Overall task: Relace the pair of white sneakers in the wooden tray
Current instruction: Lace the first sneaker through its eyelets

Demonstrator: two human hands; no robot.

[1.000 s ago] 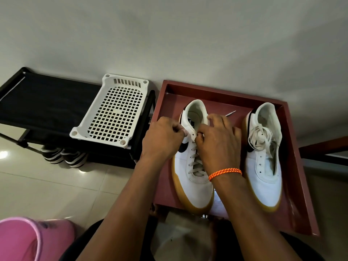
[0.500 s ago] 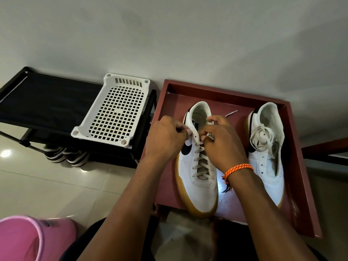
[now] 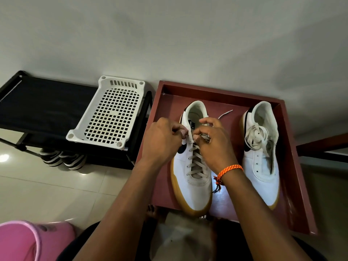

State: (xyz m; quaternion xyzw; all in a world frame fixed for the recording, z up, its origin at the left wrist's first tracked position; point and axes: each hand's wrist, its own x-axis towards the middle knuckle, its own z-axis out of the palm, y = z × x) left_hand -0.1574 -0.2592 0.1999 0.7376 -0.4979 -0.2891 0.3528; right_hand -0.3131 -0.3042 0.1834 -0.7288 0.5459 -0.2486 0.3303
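**Both hands at the top eyelets of the left-of-frame sneaker**

Your wooden tray (image 3: 288,147) sits right of centre in the frame, reddish-brown, with its far rim against the pale wall. Two white sneakers with gum soles lie in it side by side, toes toward the bottom of the frame.

The laced sneaker (image 3: 192,178) is the one nearer the middle of the frame. A grey lace (image 3: 195,162) crosses its eyelets in several rows up to the top, and a loose lace end (image 3: 225,114) trails onto the tray floor just right of its heel collar.

Your left hand (image 3: 162,140) is at the shoe's left eyelet row, fingers curled with thumb and fingertips pinching at the shoe's upper edge — whether they hold lace or only the eyelet flap cannot be told. Your right hand (image 3: 214,142) is curled over the tongue, fingertips pinching a length of the lace at the top eyelets. An orange braided wristband (image 3: 228,171) circles that wrist.

The second sneaker (image 3: 261,166) lies at the right of the tray — its eyelets are bare and its lace sits bunched in a loose bundle (image 3: 257,136) on the tongue.

Left of the tray, a white plastic basket (image 3: 109,112) rests tilted on a black rack (image 3: 41,108), with striped shoes (image 3: 62,159) beneath it. A pink bucket (image 3: 24,242) fills the lower left corner.
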